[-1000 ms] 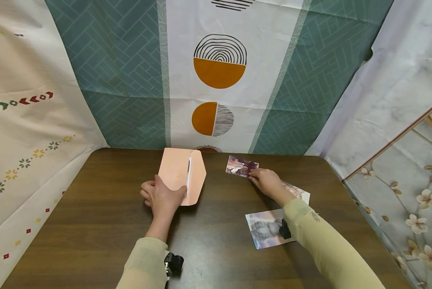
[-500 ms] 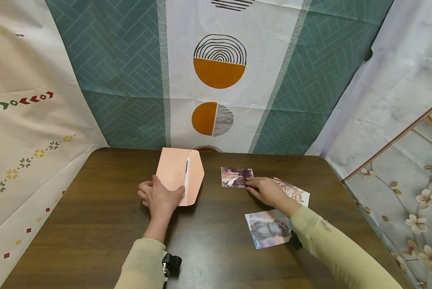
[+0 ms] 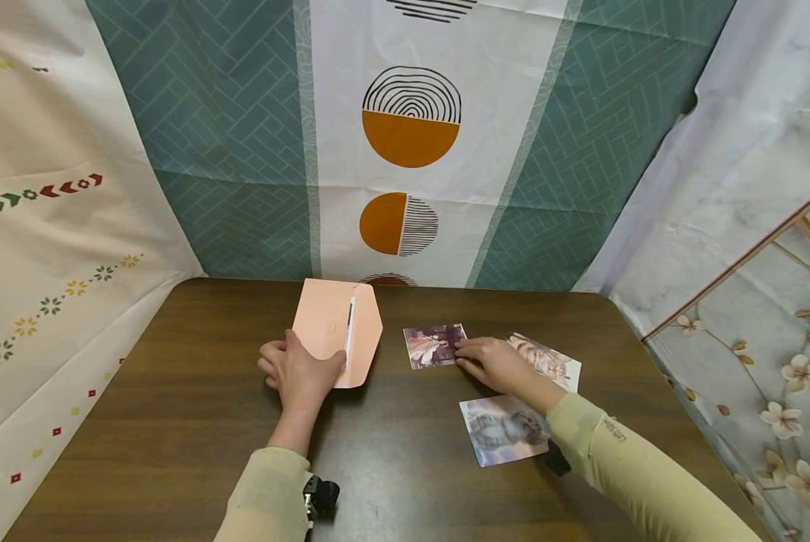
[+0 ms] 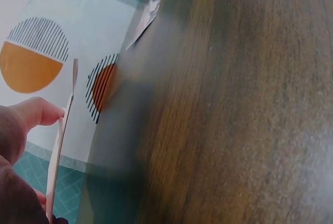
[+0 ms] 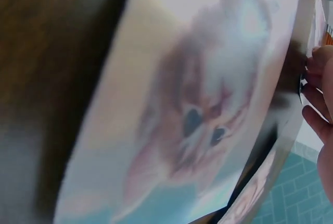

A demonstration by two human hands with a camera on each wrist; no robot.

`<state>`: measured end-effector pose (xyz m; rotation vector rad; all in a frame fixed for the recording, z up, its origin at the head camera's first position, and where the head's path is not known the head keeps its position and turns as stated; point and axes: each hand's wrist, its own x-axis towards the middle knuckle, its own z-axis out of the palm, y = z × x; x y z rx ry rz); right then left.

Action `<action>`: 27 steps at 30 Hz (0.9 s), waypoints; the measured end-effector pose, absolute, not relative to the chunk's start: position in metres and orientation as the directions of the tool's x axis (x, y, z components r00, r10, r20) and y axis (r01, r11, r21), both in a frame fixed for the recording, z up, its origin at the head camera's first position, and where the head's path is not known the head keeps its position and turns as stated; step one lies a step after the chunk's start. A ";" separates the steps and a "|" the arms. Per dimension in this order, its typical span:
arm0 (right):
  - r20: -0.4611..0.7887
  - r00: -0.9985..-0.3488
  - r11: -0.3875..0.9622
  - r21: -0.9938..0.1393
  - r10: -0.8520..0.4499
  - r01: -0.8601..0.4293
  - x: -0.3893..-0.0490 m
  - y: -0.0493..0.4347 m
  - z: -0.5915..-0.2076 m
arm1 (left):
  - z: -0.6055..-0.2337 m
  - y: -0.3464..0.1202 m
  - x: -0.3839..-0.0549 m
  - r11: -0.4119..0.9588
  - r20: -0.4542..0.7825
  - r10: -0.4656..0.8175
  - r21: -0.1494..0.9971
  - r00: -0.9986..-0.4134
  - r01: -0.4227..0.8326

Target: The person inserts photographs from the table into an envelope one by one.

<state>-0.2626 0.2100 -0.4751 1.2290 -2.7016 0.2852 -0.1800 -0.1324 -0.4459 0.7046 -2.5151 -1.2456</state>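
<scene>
As left grip (image 3: 299, 369) pinches envelope (image 3: 320, 320), edgewise only from wrist, right grip (image 3: 496, 363) pinches photo (image 3: 432, 346)

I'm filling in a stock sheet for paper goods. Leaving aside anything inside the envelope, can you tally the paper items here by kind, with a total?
Envelopes: 1
Picture cards: 3
Total: 4

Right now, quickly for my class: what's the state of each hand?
Left hand: closed, gripping the peach envelope.
Right hand: closed, pinching the purplish picture card by its edge.
</scene>
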 end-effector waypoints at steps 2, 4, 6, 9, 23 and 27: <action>0.245 -0.646 0.636 -0.131 -0.723 -0.761 -0.265 0.209 -0.474 | -0.446 -0.132 -0.180 0.519 0.005 -0.523 0.795 -0.852 -0.313; 0.260 -0.650 0.631 -0.163 -0.714 -0.759 -0.268 0.208 -0.473 | -0.446 -0.132 -0.180 0.520 0.006 -0.524 0.795 -0.852 -0.314; 0.264 -0.655 0.630 -0.183 -0.708 -0.755 -0.271 0.207 -0.473 | -0.446 -0.132 -0.179 0.522 0.008 -0.523 0.793 -0.852 -0.313; 0.260 -0.660 0.625 -0.212 -0.705 -0.751 -0.275 0.207 -0.472 | -0.447 -0.131 -0.179 0.530 0.010 -0.518 0.789 -0.855 -0.311; 0.176 -0.865 0.821 -0.273 -0.470 -0.501 -0.267 0.222 -0.464 | -0.449 -0.131 -0.182 0.529 0.021 -0.505 0.798 -0.863 -0.290; 0.174 -0.886 0.846 -0.265 -0.430 -0.462 -0.263 0.219 -0.468 | -0.449 -0.132 -0.182 0.532 0.027 -0.508 0.796 -0.861 -0.289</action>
